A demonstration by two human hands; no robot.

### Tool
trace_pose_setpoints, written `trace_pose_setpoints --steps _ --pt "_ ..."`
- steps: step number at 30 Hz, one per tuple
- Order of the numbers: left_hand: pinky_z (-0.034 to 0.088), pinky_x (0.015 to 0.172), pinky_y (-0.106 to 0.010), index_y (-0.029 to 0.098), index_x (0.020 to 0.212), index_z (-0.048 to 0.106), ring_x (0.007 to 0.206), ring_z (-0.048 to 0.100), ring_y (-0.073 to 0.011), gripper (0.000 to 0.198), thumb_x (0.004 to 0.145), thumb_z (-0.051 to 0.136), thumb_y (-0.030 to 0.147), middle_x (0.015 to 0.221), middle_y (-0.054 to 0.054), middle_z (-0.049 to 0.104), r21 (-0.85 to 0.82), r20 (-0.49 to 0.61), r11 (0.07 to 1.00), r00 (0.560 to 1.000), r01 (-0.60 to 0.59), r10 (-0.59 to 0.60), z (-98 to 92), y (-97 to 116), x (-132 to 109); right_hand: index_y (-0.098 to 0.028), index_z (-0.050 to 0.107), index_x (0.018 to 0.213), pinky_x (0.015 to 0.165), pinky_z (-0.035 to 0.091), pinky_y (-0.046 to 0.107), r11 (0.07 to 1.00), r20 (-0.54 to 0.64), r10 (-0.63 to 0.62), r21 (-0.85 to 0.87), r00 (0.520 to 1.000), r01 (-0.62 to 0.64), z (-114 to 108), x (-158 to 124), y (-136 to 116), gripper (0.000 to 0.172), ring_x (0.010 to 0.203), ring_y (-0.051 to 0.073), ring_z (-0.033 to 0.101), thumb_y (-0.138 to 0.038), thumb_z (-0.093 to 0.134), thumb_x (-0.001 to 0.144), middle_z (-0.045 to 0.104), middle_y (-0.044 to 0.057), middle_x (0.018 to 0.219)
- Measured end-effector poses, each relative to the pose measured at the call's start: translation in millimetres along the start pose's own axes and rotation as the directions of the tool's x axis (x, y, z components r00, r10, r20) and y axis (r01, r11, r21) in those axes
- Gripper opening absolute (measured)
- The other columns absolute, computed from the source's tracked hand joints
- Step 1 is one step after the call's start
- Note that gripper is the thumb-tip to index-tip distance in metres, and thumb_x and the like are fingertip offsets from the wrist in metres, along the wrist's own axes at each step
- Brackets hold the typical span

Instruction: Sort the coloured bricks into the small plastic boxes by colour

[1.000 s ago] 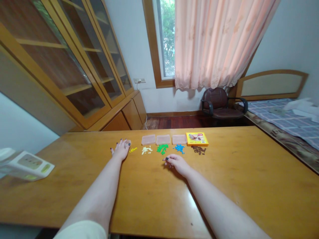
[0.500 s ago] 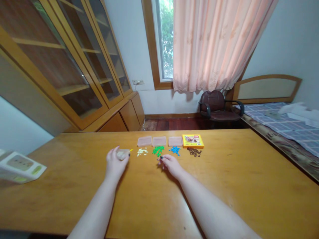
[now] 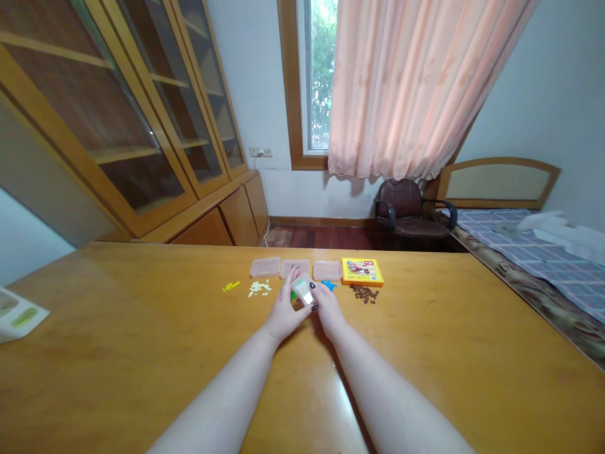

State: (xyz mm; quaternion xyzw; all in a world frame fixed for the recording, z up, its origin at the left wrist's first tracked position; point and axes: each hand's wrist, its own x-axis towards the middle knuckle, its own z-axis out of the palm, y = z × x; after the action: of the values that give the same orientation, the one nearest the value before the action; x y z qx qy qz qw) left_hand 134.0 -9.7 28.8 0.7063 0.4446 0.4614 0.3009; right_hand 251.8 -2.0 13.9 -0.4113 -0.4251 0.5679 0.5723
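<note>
A small clear plastic box (image 3: 303, 289) is gripped between my two hands, tilted above the table. My left hand (image 3: 283, 313) holds its left side, and the fingers of my right hand (image 3: 328, 308) close on its right side. Behind the box, a green pile of small pieces (image 3: 293, 295) is mostly hidden. A blue pile (image 3: 329, 285) lies partly covered by my right hand. To the left are a cream pile (image 3: 259, 288) and a little yellow pile (image 3: 231, 287); to the right sits a brown pile (image 3: 363, 294).
Behind the piles, shallow clear trays (image 3: 265, 268) stand in a row, ending at a yellow printed box (image 3: 362, 272). A white and green object (image 3: 23, 315) stands at the left of the wooden table (image 3: 142, 353). Beyond are a chair (image 3: 406, 205) and a bed (image 3: 501, 221).
My left hand has carried the clear box rightward to my right hand, which now grips it too. Yellow pieces now show left of the cream pile. The view has shifted slightly.
</note>
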Motion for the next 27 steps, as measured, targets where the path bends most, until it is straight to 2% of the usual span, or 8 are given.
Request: trace_pose_setpoints --steps 2,4,6,9,13,18,22,27 --pt "0.03 0.103 -0.034 0.023 0.139 0.016 0.126 0.034 -0.0223 0.084 0.071 0.061 0.043 0.14 -0.01 0.03 -0.258 0.031 0.964 0.998 0.059 -0.053 -0.9 -1.1 0.4 -0.018 0.055 0.093 0.058 0.043 0.026 0.999 0.035 0.021 0.048 0.999 -0.023 1.5 -1.0 -1.0 0.035 0.067 0.015 0.054 -0.047 0.05 0.074 0.061 0.005 0.084" --pt "0.04 0.094 -0.033 0.022 0.138 0.02 0.117 0.045 -0.023 0.075 0.077 0.051 0.052 0.139 -0.012 0.033 -0.476 0.078 0.863 0.986 0.168 -0.149 -0.2 -1.5 1.0 -0.019 0.053 0.097 0.05 0.041 0.025 0.996 0.075 0.079 0.045 0.994 -0.082 2.6 -2.2 -0.3 0.037 0.058 0.014 0.052 -0.048 0.047 0.075 0.06 0.004 0.079" --pt "0.045 0.086 -0.033 0.021 0.134 0.029 0.107 0.053 -0.0226 0.069 0.078 0.047 0.056 0.134 -0.013 0.04 -0.576 0.096 0.781 0.969 0.24 -0.227 0.9 -2.2 1.9 -0.019 0.052 0.098 0.048 0.039 0.025 0.993 0.083 0.114 -0.005 0.99 -0.114 3.3 -3.6 1.5 0.037 0.055 0.014 0.05 -0.048 0.046 0.077 0.059 0.003 0.076" --pt "0.044 0.087 -0.031 0.018 0.126 0.042 0.105 0.053 -0.0218 0.068 0.071 0.058 0.055 0.123 -0.013 0.051 -0.569 0.045 0.791 0.97 0.223 -0.241 1.0 -4.4 3.1 -0.019 0.054 0.098 0.061 0.043 0.027 0.996 0.096 -0.002 -0.094 0.995 0.011 3.6 -6.6 2.5 0.035 0.069 0.016 0.055 -0.046 0.049 0.077 0.061 0.004 0.086" --pt "0.043 0.087 -0.03 0.016 0.119 0.051 0.102 0.055 -0.0222 0.069 0.065 0.062 0.058 0.115 -0.012 0.057 -0.561 0.017 0.805 0.974 0.195 -0.224 -0.4 -8.1 2.0 -0.019 0.054 0.102 0.076 0.042 0.029 0.964 0.217 -0.145 -0.19 0.965 0.187 4.5 -13.9 -3.7 0.037 0.088 0.019 0.054 -0.046 0.053 0.076 0.06 0.005 0.098" --pt "0.047 0.079 -0.033 0.015 0.12 0.051 0.09 0.06 -0.0225 0.072 0.068 0.054 0.064 0.113 -0.015 0.058 -0.702 0.047 0.659 0.941 0.27 -0.335 0.8 -9.3 0.1 -0.019 0.048 0.109 0.077 0.042 0.029 0.937 0.304 -0.127 -0.275 0.944 0.215 8.4 -21.8 -11.5 0.045 0.089 0.018 0.054 -0.039 0.062 0.07 0.059 0.005 0.102" --pt "0.045 0.082 -0.031 0.013 0.115 0.056 0.093 0.059 -0.0212 0.063 0.074 0.05 0.061 0.111 -0.015 0.059 -0.743 0.065 0.604 0.929 0.288 -0.364 3.0 -9.7 4.0 -0.019 0.049 0.105 0.075 0.041 0.028 0.907 0.255 -0.136 -0.358 0.957 0.224 8.4 -20.9 -7.9 0.038 0.085 0.017 0.054 -0.036 0.059 0.073 0.059 0.004 0.098" --pt "0.046 0.078 -0.03 0.018 0.119 0.051 0.092 0.059 -0.0197 0.056 0.072 0.061 0.048 0.108 -0.01 0.062 -0.736 0.22 0.552 0.91 0.392 -0.352 4.0 -10.9 8.0 -0.018 0.054 0.097 0.065 0.04 0.027 0.925 0.154 -0.092 -0.352 0.984 0.141 5.2 -15.2 2.2 0.036 0.07 0.016 0.052 -0.046 0.035 0.086 0.058 0.004 0.079"
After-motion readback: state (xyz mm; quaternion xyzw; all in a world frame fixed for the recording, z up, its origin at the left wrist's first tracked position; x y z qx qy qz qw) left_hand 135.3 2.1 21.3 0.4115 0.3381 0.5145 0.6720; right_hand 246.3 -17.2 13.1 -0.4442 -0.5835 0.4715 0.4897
